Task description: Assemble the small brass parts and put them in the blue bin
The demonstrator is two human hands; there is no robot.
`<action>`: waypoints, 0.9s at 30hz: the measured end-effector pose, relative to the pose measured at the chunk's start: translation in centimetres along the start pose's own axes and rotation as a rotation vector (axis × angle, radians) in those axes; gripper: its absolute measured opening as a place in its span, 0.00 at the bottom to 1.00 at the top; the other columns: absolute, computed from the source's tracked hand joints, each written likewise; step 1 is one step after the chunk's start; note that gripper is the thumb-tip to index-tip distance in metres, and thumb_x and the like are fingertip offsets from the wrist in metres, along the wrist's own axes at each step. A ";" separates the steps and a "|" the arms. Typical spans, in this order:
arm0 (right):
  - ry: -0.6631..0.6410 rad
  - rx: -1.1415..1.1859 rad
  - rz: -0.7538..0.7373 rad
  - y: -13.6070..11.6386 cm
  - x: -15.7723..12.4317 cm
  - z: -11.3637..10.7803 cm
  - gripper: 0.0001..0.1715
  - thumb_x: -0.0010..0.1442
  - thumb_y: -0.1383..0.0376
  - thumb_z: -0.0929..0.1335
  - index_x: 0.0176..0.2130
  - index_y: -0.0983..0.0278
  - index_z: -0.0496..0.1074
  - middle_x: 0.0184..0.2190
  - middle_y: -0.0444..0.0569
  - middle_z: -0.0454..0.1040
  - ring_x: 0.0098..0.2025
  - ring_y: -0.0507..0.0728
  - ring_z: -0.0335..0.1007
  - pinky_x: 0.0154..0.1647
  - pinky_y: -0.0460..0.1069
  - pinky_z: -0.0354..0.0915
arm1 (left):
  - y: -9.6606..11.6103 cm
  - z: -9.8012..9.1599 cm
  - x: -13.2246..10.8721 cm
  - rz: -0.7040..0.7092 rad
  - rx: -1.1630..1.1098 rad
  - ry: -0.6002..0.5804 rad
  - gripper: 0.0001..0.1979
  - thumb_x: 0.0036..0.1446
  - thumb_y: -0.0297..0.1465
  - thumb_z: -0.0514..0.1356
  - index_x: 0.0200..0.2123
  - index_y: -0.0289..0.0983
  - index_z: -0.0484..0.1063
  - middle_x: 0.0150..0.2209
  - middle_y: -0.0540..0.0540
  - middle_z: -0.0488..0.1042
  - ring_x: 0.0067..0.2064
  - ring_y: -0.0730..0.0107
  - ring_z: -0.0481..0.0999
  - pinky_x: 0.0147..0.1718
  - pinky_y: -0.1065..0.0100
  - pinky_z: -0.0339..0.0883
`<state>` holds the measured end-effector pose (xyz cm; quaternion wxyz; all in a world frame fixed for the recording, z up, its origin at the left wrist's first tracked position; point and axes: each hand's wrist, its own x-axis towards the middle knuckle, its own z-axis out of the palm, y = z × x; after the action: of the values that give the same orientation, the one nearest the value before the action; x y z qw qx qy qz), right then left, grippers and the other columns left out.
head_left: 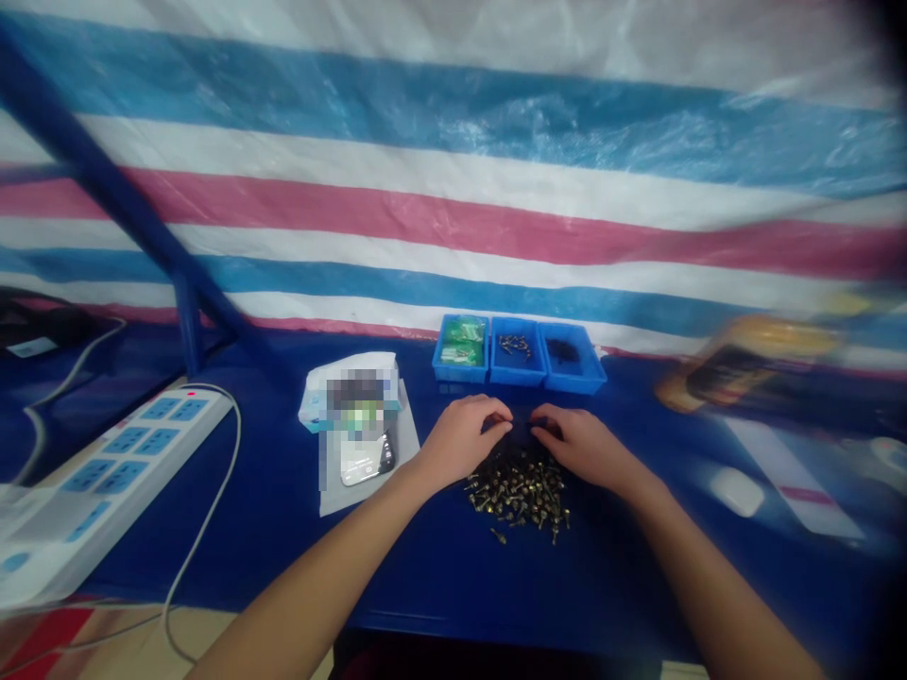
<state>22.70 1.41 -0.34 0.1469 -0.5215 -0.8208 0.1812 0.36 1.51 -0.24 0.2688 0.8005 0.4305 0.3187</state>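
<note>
Both my hands rest on a blue table top, just behind a heap of several small brass-coloured screws. My left hand has its fingers curled and pinched toward the middle. My right hand mirrors it, fingers bent inward. Between the fingertips of both hands lies a small dark object that I cannot make out. Whether either hand grips it is unclear.
Three small blue bins stand behind the hands: green packets, screws, dark parts. A white bag on paper lies left, a white power strip far left, a yellow-black tool and a white mouse right.
</note>
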 end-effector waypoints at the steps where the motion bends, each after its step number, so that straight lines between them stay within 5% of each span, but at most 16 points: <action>1: 0.006 0.015 -0.002 -0.1 0.0 -0.1 0.10 0.63 0.62 0.65 0.43 0.58 0.73 0.29 0.44 0.76 0.31 0.55 0.71 0.32 0.48 0.58 | 0.1 0.0 0.0 -0.003 -0.023 0.016 0.04 0.60 0.29 0.60 0.37 0.40 0.76 0.36 0.51 0.76 0.39 0.69 0.74 0.40 0.68 0.64; 7: 0.008 0.267 -0.095 -1.6 -0.2 -0.7 0.11 0.61 0.67 0.65 0.44 0.59 0.72 0.32 0.43 0.75 0.31 0.53 0.69 0.34 0.47 0.62 | 0.6 0.0 0.1 -0.029 -0.120 0.119 0.03 0.59 0.29 0.61 0.36 0.39 0.76 0.35 0.52 0.76 0.36 0.72 0.74 0.38 0.70 0.64; 13: 0.026 0.450 -0.121 -2.2 -0.2 -0.6 0.09 0.64 0.60 0.65 0.41 0.60 0.74 0.37 0.45 0.77 0.38 0.55 0.71 0.39 0.48 0.64 | 0.7 0.0 0.1 -0.047 -0.142 0.140 0.04 0.60 0.30 0.60 0.36 0.39 0.76 0.34 0.51 0.76 0.36 0.72 0.74 0.38 0.69 0.64; 27: 0.071 0.625 0.034 -2.1 0.4 0.2 0.15 0.66 0.57 0.63 0.32 0.62 0.70 0.26 0.42 0.70 0.28 0.51 0.63 0.30 0.47 0.58 | 1.1 0.0 0.1 -0.103 -0.236 0.161 0.09 0.61 0.35 0.59 0.42 0.40 0.75 0.37 0.49 0.77 0.37 0.70 0.75 0.36 0.70 0.65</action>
<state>20.82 0.95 0.47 0.3256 -0.4705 -0.7109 0.4089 0.98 1.07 0.61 0.3415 0.7120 0.4507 0.4163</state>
